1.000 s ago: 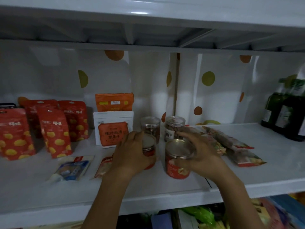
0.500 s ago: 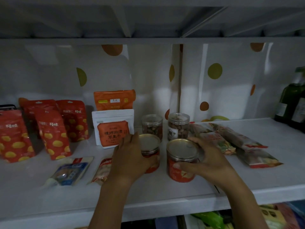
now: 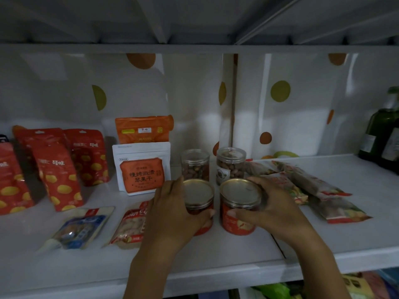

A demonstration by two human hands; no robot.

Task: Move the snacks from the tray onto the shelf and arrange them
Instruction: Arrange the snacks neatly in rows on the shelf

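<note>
The left hand (image 3: 172,214) curls round the left can (image 3: 199,197), thumb across its front and fingers behind its far left side. The right hand (image 3: 274,210) grips the right can (image 3: 239,203) the same way, thumb in front and fingers over the far right rim. Both gold-lidded red cans stand upright on the white shelf (image 3: 216,262), side by side with a narrow gap between them, set back from its front edge. Just behind them stand two clear jars (image 3: 195,165) of nuts, the nearer can lids almost touching their bases. To the left, a white pouch (image 3: 141,169) stands close by the left hand's fingers, with an orange pouch (image 3: 143,129) behind it and red bags (image 3: 58,178) further left. A peanut packet (image 3: 129,227) lies flat, partly under the left wrist, beside a blue packet (image 3: 79,227). To the right, long packets (image 3: 313,184) lie just beyond the right hand's knuckles. Bare shelf runs in front of the cans to the front lip, and wider on the right between the long packets and that lip. More bare surface lies at the back right, before the green bottles (image 3: 382,137). The upper shelf's underside (image 3: 194,22) hangs well above the lids.
</note>
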